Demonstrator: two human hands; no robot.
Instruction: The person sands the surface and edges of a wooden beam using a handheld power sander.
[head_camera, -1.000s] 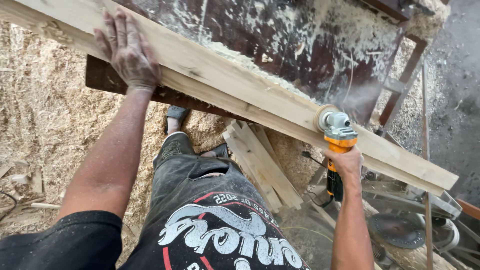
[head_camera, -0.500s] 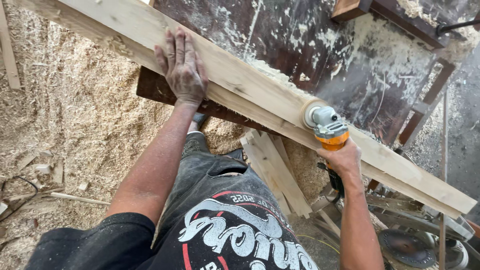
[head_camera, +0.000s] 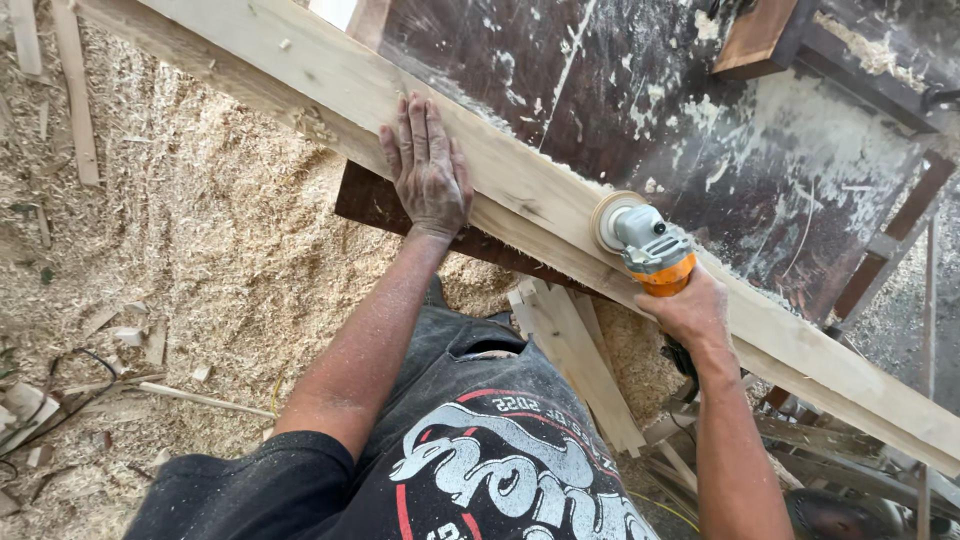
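Across the head view, a long pale plank (head_camera: 520, 185) lies on a dark, dust-streaked bench (head_camera: 760, 170), its long axis running from the upper left corner down to the lower right edge. Both ends of the plank are cut off by the frame.

On the near side, the left hand (head_camera: 428, 170) lies flat on top of the plank, palm down, fingers straight and close together, pointing away from the person toward the bench. Its forearm reaches up from the lower left, nearly straight, dusted with fine powder.

Farther right, the right hand (head_camera: 688, 312) is wrapped tight around the orange body of a grinder (head_camera: 648, 250), knuckles up, wrist bent a little. The grinder points up and to the left, and its round sanding disc (head_camera: 604, 220) touches the plank's near face, just right of the left hand. The back end of the grinder and its cord are mostly hidden behind the hand and wrist.

Below the plank, a few shorter boards (head_camera: 575, 360) lean under the bench, partly covered by the person's dark shirt. Sawdust (head_camera: 190, 250) covers the floor on the left, with wood scraps lying in it. At the lower right, metal parts are crowded together and hard to make out.
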